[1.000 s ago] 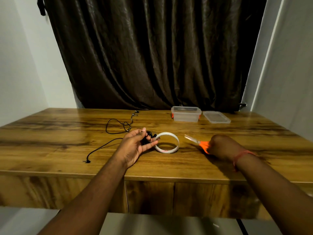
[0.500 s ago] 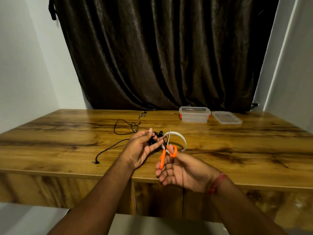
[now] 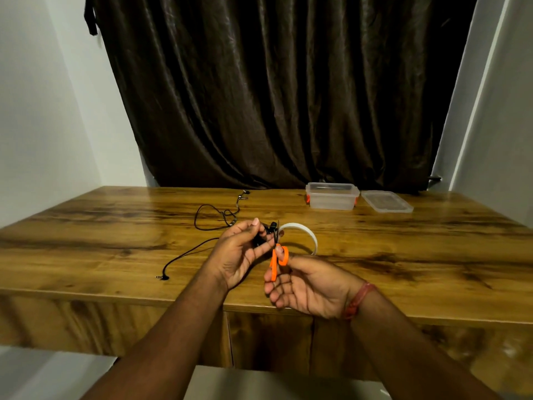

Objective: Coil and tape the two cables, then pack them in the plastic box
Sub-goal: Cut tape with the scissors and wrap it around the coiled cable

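My left hand (image 3: 240,252) pinches a small coiled black cable (image 3: 266,230) above the table's front middle. My right hand (image 3: 305,287) holds orange-handled scissors (image 3: 277,256), blades pointing up right beside the coil. A white tape roll (image 3: 307,235) lies flat on the table just behind both hands. A second black cable (image 3: 213,217) lies loose on the table to the left, its plug end (image 3: 161,277) near the front edge. The clear plastic box (image 3: 331,196) stands open at the back right.
The box's clear lid (image 3: 386,201) lies beside it on the right. The wooden table (image 3: 403,255) runs back to a dark curtain (image 3: 274,96). White walls close in on both sides.
My right hand picked the scissors up from the table on the right and brought them to the coil in my left hand. The view shifted slightly.
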